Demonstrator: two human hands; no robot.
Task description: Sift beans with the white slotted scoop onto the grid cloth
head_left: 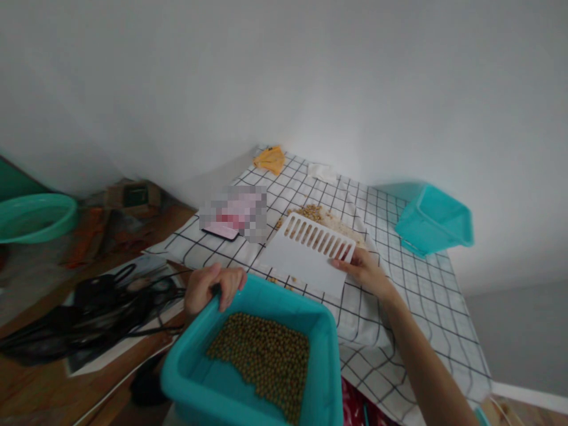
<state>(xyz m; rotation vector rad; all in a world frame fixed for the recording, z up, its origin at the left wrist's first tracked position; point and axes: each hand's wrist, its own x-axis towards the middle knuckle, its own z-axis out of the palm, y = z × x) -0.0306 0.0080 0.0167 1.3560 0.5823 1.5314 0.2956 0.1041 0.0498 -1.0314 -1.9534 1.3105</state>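
My left hand [216, 288] is closed over the far left rim of a teal plastic tub [331, 355]. Inside the tub lies a layer of small round brownish-green pieces [266, 349] that look like beans or beads. My right hand [362, 271] grips the right edge of a flat white plastic plate with a row of slots [302, 260], thumb on top. The plate is held low over the checked cloth, its slotted edge pointing away. Just beyond it a small heap of similar tan-brown pieces [310, 211] rests on the cloth, partly hidden by the plate. A few stray ones lie between plate and tub.
The table has a black-and-white checked cloth [421, 296]. On it are a tilted teal container [432, 222] at right, an orange cloth-like item [270, 160], a white item [322, 171] and a blurred pink phone-like thing [235, 216]. Black cables [128, 296] and a green basin [39, 216] are left.
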